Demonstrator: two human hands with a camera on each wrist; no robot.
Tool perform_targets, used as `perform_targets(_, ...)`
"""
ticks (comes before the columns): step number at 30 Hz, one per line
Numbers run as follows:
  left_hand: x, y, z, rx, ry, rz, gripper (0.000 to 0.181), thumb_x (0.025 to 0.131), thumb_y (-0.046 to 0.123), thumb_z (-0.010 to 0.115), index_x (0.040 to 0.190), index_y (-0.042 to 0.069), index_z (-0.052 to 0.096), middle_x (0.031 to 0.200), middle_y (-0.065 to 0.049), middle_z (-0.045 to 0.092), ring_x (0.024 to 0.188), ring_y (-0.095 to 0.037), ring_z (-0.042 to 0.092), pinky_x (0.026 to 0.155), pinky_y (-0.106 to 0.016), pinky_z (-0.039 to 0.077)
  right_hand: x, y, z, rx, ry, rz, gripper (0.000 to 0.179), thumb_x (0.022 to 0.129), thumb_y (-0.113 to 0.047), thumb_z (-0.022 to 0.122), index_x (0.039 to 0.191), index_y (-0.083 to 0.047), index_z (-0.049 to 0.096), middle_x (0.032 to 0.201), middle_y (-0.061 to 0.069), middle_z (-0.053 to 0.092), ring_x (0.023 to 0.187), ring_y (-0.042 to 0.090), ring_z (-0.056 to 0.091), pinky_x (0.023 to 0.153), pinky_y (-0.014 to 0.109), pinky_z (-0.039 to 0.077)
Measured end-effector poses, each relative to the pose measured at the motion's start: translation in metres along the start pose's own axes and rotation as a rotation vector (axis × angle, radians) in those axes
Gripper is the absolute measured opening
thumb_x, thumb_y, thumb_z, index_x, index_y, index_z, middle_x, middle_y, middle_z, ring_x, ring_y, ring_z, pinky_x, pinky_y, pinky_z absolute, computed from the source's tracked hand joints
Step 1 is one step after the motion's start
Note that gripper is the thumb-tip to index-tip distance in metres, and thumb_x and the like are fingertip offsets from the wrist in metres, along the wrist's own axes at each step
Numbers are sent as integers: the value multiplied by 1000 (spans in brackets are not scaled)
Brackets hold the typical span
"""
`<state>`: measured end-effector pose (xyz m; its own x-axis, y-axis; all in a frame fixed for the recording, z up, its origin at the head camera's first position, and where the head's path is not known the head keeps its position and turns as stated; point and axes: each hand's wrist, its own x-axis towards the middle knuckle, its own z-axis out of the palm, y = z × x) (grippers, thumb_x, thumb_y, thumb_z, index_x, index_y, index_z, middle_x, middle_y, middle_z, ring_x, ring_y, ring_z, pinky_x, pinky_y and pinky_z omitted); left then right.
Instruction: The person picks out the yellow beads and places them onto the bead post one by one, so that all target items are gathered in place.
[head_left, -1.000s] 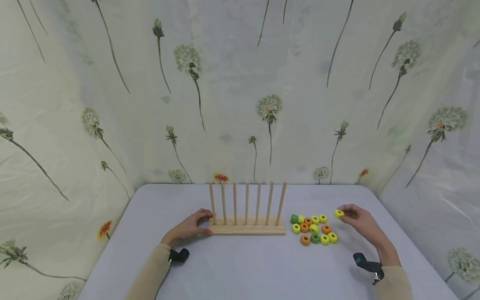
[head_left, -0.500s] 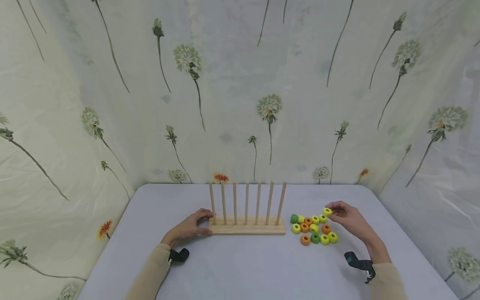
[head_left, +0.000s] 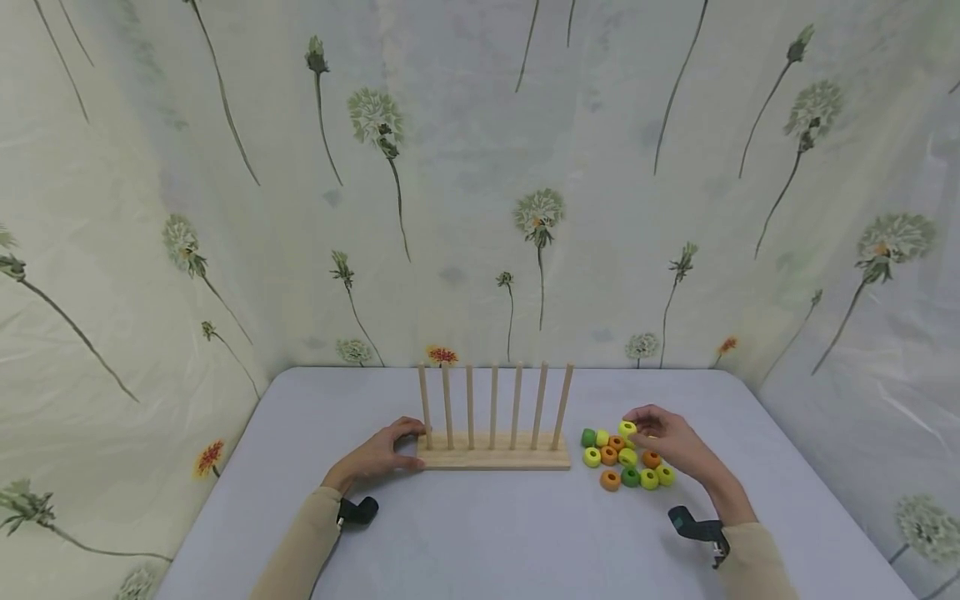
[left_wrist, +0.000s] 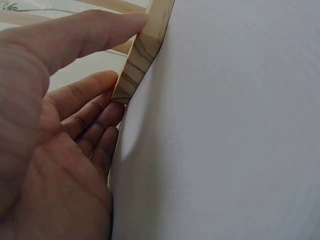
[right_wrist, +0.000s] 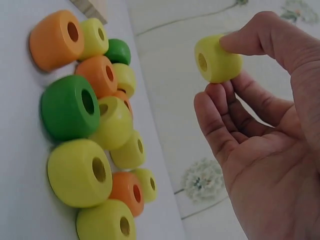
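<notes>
In the head view my right hand (head_left: 671, 439) pinches a yellow bead (head_left: 627, 429) between thumb and fingers, above the group of beads. The right wrist view shows this bead (right_wrist: 218, 58) held clear of the others, its hole turned sideways. My left hand (head_left: 386, 454) grips the left end of a wooden peg stand (head_left: 495, 458). Seen from the left wrist, the thumb lies on one side of the stand's base (left_wrist: 140, 62) and the fingers touch its other side. Several bare upright pegs (head_left: 493, 406) rise from the base.
Several loose beads lie right of the stand: yellow (head_left: 648, 478), orange (head_left: 611, 480) and green (head_left: 630, 477). They sit close together on the white table (head_left: 480, 533). A flower-printed curtain (head_left: 450, 208) hangs behind and at both sides.
My right hand has moved left with the yellow bead, from right of the group to over it. The left hand and the peg stand have stayed in place.
</notes>
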<state>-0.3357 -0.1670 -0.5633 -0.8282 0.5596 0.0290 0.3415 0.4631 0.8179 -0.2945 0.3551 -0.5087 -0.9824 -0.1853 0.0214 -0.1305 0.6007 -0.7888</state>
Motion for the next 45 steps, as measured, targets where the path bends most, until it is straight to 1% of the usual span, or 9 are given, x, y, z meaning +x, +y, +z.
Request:
perform_targets(4, 0, 1, 0, 11, -2, 1, 60, 78, 29, 80, 130, 10, 56, 139, -6, 46, 131, -27, 41, 110, -51, 32, 2, -5, 6, 2, -26, -10, 39, 90, -24, 68, 120, -4, 54, 114, 12, 60, 97, 18, 59, 78, 20, 51)
perform_targets(9, 0, 0, 0, 13, -4, -2, 60, 78, 28, 80, 130, 10, 56, 140, -6, 45, 134, -27, 39, 112, -51, 29, 3, -13, 10, 19, -52, -46, 38, 90, -23, 68, 119, -1, 55, 114, 13, 60, 100, 22, 58, 79, 18, 51)
perform_targets(13, 1, -1, 0, 13, -5, 7, 59, 79, 28, 79, 130, 10, 56, 140, -6, 45, 134, -27, 39, 112, -52, 29, 5, -18, 12, 28, -54, -34, 37, 90, -21, 69, 118, -1, 55, 113, 13, 60, 100, 23, 57, 79, 19, 51)
perform_targets(20, 2, -2, 1, 27, -8, 3, 59, 79, 28, 79, 130, 10, 55, 138, -5, 46, 132, -26, 40, 112, -51, 30, 7, -27, 12, 20, -23, -24, 39, 90, -23, 68, 120, -2, 54, 113, 12, 60, 99, 22, 57, 77, 24, 52)
perform_targets(24, 1, -2, 1, 24, -7, 0, 59, 79, 28, 79, 130, 10, 55, 139, -6, 46, 134, -26, 39, 112, -52, 29, 8, -35, 8, 17, -10, -65, 37, 91, -22, 67, 120, -3, 54, 113, 12, 60, 98, 21, 58, 77, 23, 52)
perform_targets(29, 0, 0, 1, 14, -3, -11, 59, 79, 28, 79, 130, 12, 55, 140, -6, 45, 138, -28, 35, 115, -52, 24, 11, -45, 3, 11, 1, -115, 35, 92, -23, 66, 119, -4, 55, 113, 12, 61, 97, 18, 59, 78, 21, 51)
perform_targets(37, 0, -1, 2, 8, -3, -10, 59, 78, 28, 79, 130, 12, 54, 140, -6, 45, 138, -29, 34, 116, -53, 22, 19, -54, -2, 13, 27, -146, 33, 92, -23, 66, 117, -5, 55, 113, 11, 60, 97, 12, 60, 79, 21, 51)
perform_targets(45, 1, -3, 1, 15, 3, -3, 60, 78, 29, 79, 130, 12, 54, 140, -6, 46, 138, -28, 35, 116, -52, 23, 25, -76, -10, 25, 44, -191, 34, 92, -24, 66, 118, -5, 55, 115, 12, 59, 97, 8, 60, 78, 21, 52)
